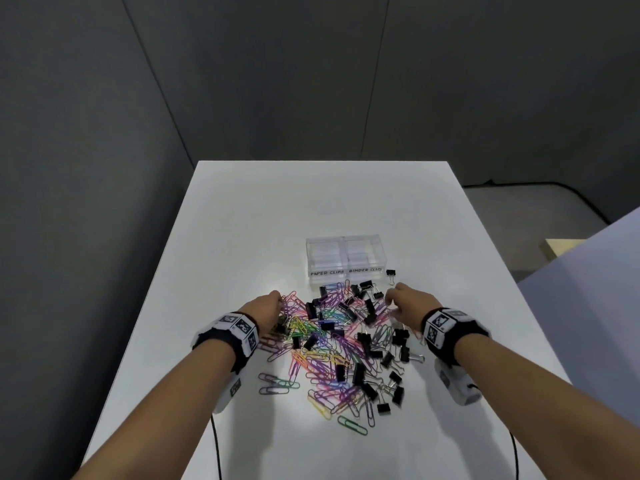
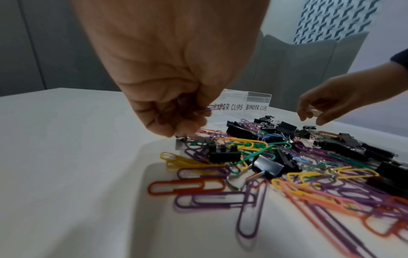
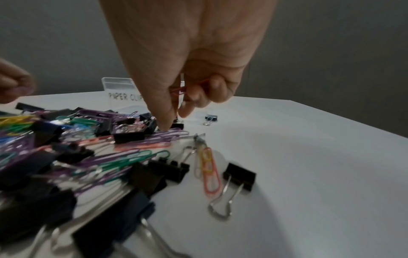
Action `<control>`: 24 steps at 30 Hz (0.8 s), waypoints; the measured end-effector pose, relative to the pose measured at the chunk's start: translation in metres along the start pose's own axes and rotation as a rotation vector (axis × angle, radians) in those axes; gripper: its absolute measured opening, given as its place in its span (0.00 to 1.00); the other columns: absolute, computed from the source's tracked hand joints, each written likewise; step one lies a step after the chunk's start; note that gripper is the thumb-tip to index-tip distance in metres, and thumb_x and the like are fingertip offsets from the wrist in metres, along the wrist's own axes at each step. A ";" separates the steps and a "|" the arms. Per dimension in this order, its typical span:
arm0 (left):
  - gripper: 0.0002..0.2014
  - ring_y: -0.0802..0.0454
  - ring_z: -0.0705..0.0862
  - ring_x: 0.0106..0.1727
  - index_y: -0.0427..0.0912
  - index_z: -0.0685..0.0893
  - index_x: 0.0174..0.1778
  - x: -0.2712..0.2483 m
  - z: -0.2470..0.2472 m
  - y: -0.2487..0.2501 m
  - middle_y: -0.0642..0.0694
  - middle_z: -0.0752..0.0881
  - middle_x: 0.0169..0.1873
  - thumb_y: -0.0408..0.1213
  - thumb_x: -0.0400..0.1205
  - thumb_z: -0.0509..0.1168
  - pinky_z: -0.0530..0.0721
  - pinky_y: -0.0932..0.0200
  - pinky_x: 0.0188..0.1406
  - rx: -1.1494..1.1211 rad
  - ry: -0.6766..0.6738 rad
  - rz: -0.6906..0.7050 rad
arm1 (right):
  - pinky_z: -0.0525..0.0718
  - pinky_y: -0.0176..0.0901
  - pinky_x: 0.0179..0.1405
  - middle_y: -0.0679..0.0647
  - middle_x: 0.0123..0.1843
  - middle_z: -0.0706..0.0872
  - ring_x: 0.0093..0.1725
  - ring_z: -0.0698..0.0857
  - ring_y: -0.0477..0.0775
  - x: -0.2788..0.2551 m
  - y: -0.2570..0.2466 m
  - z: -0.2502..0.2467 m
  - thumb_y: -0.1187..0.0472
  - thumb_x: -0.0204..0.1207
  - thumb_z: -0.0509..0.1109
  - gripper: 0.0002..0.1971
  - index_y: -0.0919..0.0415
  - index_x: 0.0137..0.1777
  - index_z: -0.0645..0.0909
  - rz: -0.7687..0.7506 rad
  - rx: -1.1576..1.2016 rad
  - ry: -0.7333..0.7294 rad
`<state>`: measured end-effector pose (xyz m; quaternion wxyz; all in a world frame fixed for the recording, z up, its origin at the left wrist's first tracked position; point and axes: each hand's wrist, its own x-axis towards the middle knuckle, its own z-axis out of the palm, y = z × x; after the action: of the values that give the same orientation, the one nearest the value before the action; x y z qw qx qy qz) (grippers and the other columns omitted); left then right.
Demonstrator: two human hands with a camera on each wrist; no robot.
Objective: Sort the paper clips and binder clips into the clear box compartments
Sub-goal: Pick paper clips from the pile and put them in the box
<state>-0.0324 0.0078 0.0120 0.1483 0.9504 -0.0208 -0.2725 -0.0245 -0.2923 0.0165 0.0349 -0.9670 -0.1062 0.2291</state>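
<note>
both arms reach forward over the table [image 1: 242, 209], palms down. left hand [image 1: 268, 308] has fingers curled round purple clips [image 2: 176, 108]. right hand [image 1: 405, 303] has fingers bent, pinching a red clip [image 3: 183, 89], thumb pointing down.

Paper clips [image 1: 323, 344] were seen in purple, yellow, green, orange, pink & blue; binder clips [image 1: 367, 341] were black w/ silver handles. Table [image 1: 263, 216] was white, box [image 1: 344, 258] clear w/ black handwritten lettering. Wristbands [image 1: 239, 329] were patterned w/ black-and-white square markers.
</note>
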 end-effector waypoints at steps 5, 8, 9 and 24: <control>0.19 0.43 0.77 0.43 0.38 0.73 0.48 0.004 -0.007 0.000 0.40 0.81 0.42 0.48 0.88 0.45 0.74 0.53 0.45 0.032 0.053 0.007 | 0.82 0.48 0.50 0.56 0.68 0.75 0.55 0.83 0.62 0.005 -0.015 0.012 0.63 0.81 0.62 0.14 0.58 0.66 0.74 -0.071 -0.124 0.002; 0.24 0.46 0.74 0.39 0.40 0.71 0.41 0.009 -0.011 -0.001 0.49 0.72 0.29 0.58 0.85 0.46 0.71 0.57 0.41 0.083 0.037 -0.001 | 0.79 0.47 0.44 0.58 0.67 0.75 0.55 0.84 0.63 0.007 -0.020 0.016 0.64 0.81 0.60 0.14 0.60 0.65 0.73 -0.061 -0.150 -0.003; 0.25 0.46 0.74 0.39 0.40 0.72 0.41 0.011 -0.012 -0.002 0.50 0.71 0.28 0.59 0.85 0.46 0.72 0.57 0.41 0.100 0.035 -0.004 | 0.79 0.47 0.44 0.58 0.67 0.75 0.55 0.84 0.63 0.008 -0.022 0.018 0.63 0.81 0.60 0.13 0.61 0.65 0.73 -0.064 -0.149 -0.008; 0.18 0.42 0.83 0.59 0.39 0.75 0.64 0.043 -0.011 0.013 0.41 0.85 0.58 0.47 0.85 0.56 0.80 0.52 0.57 0.077 0.013 -0.080 | 0.78 0.47 0.49 0.60 0.57 0.84 0.52 0.83 0.60 0.023 -0.031 0.026 0.66 0.80 0.61 0.02 0.60 0.46 0.73 0.042 -0.024 -0.125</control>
<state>0.0107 -0.0064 0.0030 0.1007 0.9572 0.0075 -0.2712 -0.0219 -0.2560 -0.0133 0.0116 -0.9531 -0.0905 0.2885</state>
